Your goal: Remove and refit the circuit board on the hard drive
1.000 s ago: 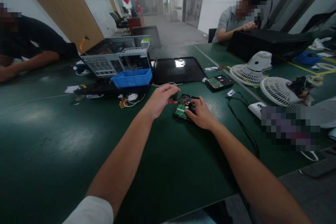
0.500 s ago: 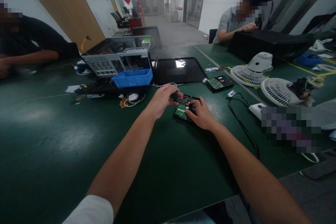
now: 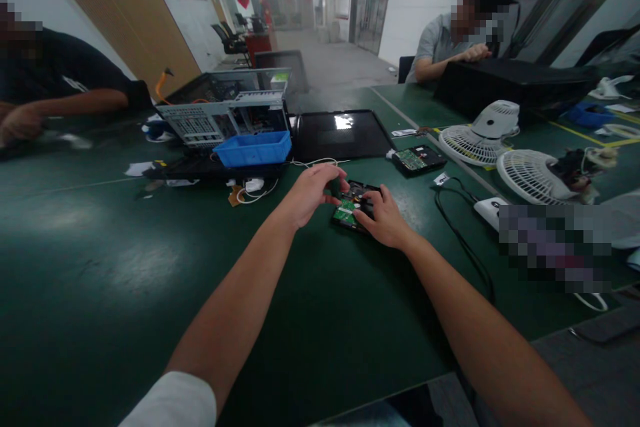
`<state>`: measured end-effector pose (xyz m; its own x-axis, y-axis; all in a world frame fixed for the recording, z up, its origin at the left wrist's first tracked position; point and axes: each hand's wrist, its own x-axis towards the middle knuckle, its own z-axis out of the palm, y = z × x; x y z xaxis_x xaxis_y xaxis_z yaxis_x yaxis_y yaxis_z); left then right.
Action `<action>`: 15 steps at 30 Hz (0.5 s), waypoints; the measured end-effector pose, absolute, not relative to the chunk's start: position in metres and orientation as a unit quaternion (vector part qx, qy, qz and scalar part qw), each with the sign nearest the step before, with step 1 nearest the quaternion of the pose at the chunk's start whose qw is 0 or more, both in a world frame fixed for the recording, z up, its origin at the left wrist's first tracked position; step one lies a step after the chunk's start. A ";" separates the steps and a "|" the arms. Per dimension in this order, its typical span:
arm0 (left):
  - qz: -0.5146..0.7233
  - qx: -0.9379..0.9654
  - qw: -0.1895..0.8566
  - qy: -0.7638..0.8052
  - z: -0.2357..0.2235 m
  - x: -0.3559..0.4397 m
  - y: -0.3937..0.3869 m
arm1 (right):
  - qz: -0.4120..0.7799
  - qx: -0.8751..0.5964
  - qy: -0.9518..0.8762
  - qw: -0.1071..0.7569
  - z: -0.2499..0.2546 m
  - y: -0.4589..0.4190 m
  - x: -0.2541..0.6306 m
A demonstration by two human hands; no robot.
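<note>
Under both my hands lies a hard drive (image 3: 345, 215) on the green table, its green circuit board and black casing facing up. My left hand (image 3: 315, 190) is curled above its left part, fingers and thumb closed around a dark, upright tool, apparently a screwdriver (image 3: 335, 188). Its tip is too small to make out. My right hand (image 3: 387, 219) presses on the drive's right side, thumb on the near part and fingers at the far edge, covering part of the casing. Farther off to the right rests a second hard drive (image 3: 418, 159), touched by neither hand.
An opened computer case (image 3: 220, 120) stands at back left, with a blue tray (image 3: 254, 149) before it. Behind my hands lies a black panel (image 3: 343, 135). White fan parts (image 3: 480, 140) and a black cable (image 3: 457, 233) are at right. Two people sit across the table.
My left fingers have shifted slightly around the screwdriver above the drive. My right hand and the drive stay put. The person at left has moved an arm and hand rightward.
</note>
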<state>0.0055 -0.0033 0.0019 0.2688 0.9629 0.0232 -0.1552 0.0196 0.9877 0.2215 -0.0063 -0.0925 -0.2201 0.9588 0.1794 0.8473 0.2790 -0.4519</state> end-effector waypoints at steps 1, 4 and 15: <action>0.466 0.517 0.604 0.387 0.002 0.006 -0.003 | 0.129 -0.586 -0.771 0.214 -0.092 -0.007 0.222; 0.465 0.510 0.611 0.388 0.002 0.008 -0.004 | 0.128 -0.586 -0.771 0.214 -0.090 -0.008 0.221; 0.436 0.551 0.604 0.377 0.006 0.001 -0.004 | 0.136 -0.594 -0.766 0.207 -0.090 -0.008 0.221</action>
